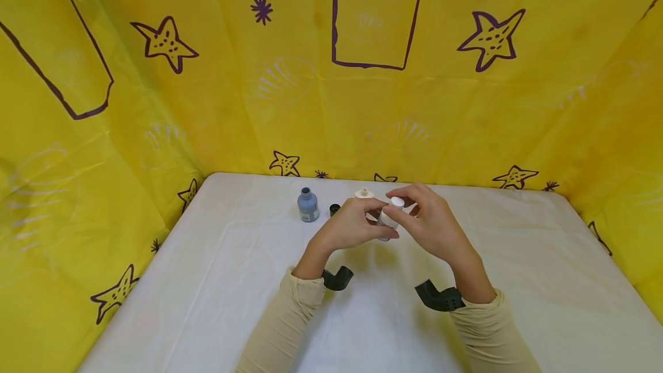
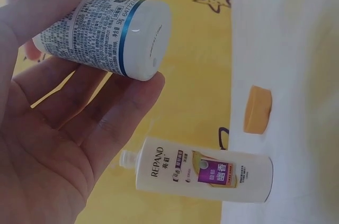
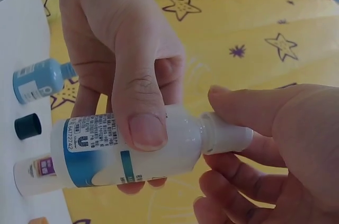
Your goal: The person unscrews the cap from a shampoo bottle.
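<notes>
My left hand [image 1: 349, 224] grips a small white bottle [image 3: 87, 163] with a blue band and fine printed text, thumb on one side and fingers on the other. The bottle is held above the table, lying sideways in the right wrist view. At its neck sits a white cap [image 3: 233, 136], pinched between the thumb and fingers of my right hand [image 1: 435, 223]. Seen from the left wrist, the bottle's white base faces the camera and the cap end is hidden behind the left hand.
On the white table [image 1: 233, 281] stand a blue bottle [image 1: 308, 207] with an uncovered neck, a dark green cap [image 3: 27, 126], a white shampoo bottle [image 2: 206, 176] with a bare neck and an orange cap [image 2: 258, 109]. Yellow patterned cloth [image 1: 311, 114] hangs around the table's back and sides.
</notes>
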A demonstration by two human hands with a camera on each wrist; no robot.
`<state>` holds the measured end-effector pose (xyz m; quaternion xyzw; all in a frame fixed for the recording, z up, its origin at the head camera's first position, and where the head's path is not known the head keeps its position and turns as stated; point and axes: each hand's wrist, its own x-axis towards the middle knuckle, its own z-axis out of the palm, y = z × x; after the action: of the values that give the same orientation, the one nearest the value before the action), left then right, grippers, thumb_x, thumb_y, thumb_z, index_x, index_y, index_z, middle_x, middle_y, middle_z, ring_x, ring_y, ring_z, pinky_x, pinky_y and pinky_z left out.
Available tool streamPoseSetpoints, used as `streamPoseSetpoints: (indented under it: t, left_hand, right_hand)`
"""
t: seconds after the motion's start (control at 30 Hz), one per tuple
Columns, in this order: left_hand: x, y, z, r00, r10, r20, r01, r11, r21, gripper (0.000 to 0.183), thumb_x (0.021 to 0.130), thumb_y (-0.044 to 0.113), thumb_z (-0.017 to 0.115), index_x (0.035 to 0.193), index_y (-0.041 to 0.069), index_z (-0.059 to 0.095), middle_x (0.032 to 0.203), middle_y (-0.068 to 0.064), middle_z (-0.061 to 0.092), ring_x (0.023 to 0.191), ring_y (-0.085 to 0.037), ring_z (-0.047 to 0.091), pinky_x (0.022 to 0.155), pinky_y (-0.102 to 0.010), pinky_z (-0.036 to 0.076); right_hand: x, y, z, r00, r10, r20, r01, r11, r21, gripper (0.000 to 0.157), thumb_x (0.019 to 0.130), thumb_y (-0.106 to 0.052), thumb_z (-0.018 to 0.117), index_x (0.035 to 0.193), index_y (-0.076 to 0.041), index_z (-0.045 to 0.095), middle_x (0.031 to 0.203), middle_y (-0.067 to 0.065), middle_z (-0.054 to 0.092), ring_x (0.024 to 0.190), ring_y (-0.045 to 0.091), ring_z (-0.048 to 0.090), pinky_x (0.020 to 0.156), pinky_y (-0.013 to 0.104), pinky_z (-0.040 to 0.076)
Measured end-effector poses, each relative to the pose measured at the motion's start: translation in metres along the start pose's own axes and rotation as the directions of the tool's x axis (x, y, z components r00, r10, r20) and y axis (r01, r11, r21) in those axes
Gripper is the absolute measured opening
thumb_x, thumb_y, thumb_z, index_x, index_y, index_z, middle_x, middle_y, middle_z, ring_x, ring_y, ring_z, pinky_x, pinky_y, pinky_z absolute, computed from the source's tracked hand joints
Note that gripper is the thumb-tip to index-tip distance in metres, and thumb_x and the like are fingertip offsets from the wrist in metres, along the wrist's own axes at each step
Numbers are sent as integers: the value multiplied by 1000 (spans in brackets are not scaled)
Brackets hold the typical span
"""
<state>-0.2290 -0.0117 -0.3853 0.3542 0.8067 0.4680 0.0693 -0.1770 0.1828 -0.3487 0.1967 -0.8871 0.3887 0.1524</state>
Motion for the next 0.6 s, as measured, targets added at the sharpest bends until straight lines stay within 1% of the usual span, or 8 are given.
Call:
streamPoseSetpoints:
  t: [0.13, 0.3, 0.43, 0.53, 0.6]
  left_hand:
    - [1, 1, 0, 1000, -11, -5, 11, 1000, 10, 35, 83, 34, 86, 116, 27, 75, 90, 9, 71, 81, -7, 66, 77, -21, 59]
    - [0, 2, 0, 1000, -22, -16, 22, 1000, 2, 37, 84, 33, 85, 118, 24, 74, 99, 6, 72, 89, -10, 68, 76, -22, 59]
    - [-2, 4, 0, 999, -15, -47, 15, 1000, -2, 38, 84, 31, 85, 119, 21, 74, 104, 2, 69, 96, -10, 66, 81, -22, 59]
    - [0, 5, 3, 997, -5, -80, 3, 1000, -15, 40, 83, 30, 86, 120, 19, 74, 105, 2, 67, 99, -10, 64, 84, -21, 59]
    - [3, 6, 6, 995, -8, -99, 4, 999, -34, 41, 83, 29, 86, 120, 18, 73, 104, 3, 67, 101, -12, 64, 85, -20, 59]
  right_hand:
    - [0, 0, -2, 999, -34, -41, 33, 999, -2, 26, 93, -15, 75, 118, -9, 72, 99, 5, 66, 87, 14, 58, 75, 27, 54]
    - [-2, -1, -8, 990, -55, -133, 55, 998, -4, 28, 91, -11, 77, 119, -9, 73, 101, 5, 69, 84, 11, 56, 71, 20, 51]
    - [-3, 1, -15, 982, -49, -184, 52, 999, 11, 30, 91, -8, 76, 120, -8, 71, 104, 7, 69, 83, 11, 57, 72, 16, 50]
    - [-2, 3, -20, 979, -24, -202, 30, 999, 25, 30, 93, -8, 74, 122, -7, 70, 105, 9, 69, 84, 16, 61, 75, 10, 48]
    - [-2, 5, -23, 978, 0, -209, 8, 999, 37, 29, 94, -9, 73, 122, -6, 70, 106, 11, 69, 86, 19, 63, 77, 7, 47]
